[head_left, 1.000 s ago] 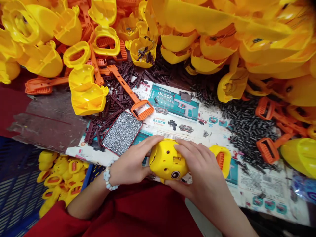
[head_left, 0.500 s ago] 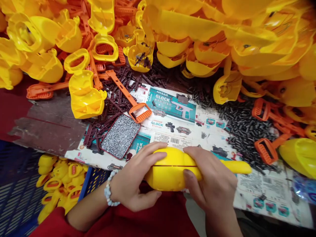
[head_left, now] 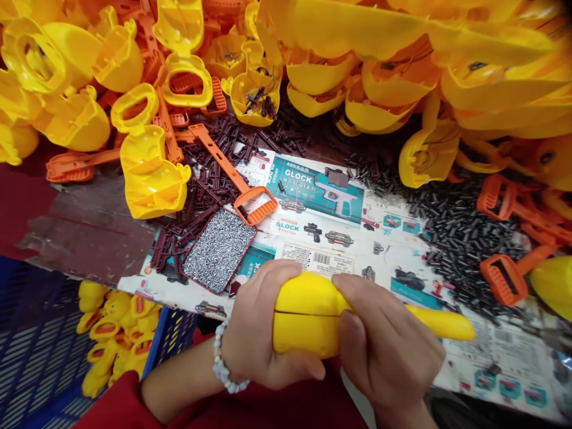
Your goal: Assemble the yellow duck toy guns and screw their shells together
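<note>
At the lower centre of the frame, the left hand (head_left: 257,330) and right hand (head_left: 393,342) both grip a yellow toy (head_left: 306,336).
Each curls round one side; a thin seam (head_left: 308,314) runs along it, and its handle (head_left: 447,323) points right. Silver screws (head_left: 218,253) lie left of centre, beside an orange part (head_left: 235,173); a blue basket (head_left: 157,342) stands lower left.

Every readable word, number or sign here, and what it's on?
All on the white-and-teal printed paper or card sheet:
"GLOCK": large white letters, upper teal rectangular panel.
"ABS": above that; following characters blurred.
"GLOCK": teal letters on white, below panel.
Too small or blurred for certainty: sideways lettering, all remaining print.
Yellow plastic toy: none visible.
</note>
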Demonstrator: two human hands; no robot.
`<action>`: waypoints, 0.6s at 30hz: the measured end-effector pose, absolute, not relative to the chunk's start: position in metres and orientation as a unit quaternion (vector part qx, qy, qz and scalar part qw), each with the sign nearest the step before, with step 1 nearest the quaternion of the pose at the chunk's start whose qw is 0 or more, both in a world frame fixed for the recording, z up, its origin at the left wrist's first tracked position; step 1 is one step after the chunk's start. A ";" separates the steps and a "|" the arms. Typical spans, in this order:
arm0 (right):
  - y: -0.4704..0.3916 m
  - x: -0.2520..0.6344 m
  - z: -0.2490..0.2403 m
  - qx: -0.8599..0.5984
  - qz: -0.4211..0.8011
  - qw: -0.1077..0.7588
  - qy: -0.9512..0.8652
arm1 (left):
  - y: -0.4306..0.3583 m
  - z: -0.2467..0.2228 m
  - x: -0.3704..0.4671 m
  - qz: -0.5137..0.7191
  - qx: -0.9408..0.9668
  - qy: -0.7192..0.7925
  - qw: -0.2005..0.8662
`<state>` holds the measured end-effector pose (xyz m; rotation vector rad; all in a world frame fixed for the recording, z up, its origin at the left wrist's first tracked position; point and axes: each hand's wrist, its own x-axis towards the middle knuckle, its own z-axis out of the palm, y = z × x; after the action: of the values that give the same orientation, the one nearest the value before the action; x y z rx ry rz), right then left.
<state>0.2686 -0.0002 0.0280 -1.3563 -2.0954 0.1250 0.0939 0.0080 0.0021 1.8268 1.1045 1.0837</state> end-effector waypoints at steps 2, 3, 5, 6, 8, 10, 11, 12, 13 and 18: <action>-0.002 0.267 0.027 -0.526 0.047 0.322 -0.786 | 0.008 0.004 0.094 0.434 0.715 0.415 0.358; -0.003 0.267 0.027 -0.527 0.046 0.323 -0.785 | 0.008 0.005 0.094 0.430 0.718 0.413 0.359; -0.004 0.265 0.026 -0.528 0.044 0.327 -0.783 | 0.008 0.006 0.094 0.412 0.720 0.422 0.365; -0.004 0.265 0.026 -0.528 0.043 0.328 -0.782 | 0.008 0.006 0.094 0.406 0.719 0.429 0.366; -0.003 0.264 0.025 -0.530 0.044 0.333 -0.779 | 0.009 0.005 0.094 0.411 0.716 0.433 0.362; -0.003 0.264 0.024 -0.531 0.049 0.339 -0.775 | 0.011 0.003 0.095 0.436 0.716 0.420 0.348; -0.003 0.264 0.023 -0.529 0.049 0.344 -0.774 | 0.011 0.002 0.096 0.451 0.716 0.412 0.339; -0.003 0.264 0.022 -0.526 0.048 0.350 -0.773 | 0.011 0.001 0.096 0.462 0.715 0.407 0.332; -0.002 0.264 0.021 -0.522 0.047 0.354 -0.775 | 0.012 0.001 0.096 0.469 0.714 0.406 0.325; 0.001 0.265 0.024 -0.524 0.052 0.355 -0.772 | 0.013 0.001 0.093 0.430 0.714 0.419 0.360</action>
<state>0.2648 0.0006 0.0241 -1.3541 -1.9957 0.1348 0.0930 0.0134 0.0009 1.8420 1.0806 1.1082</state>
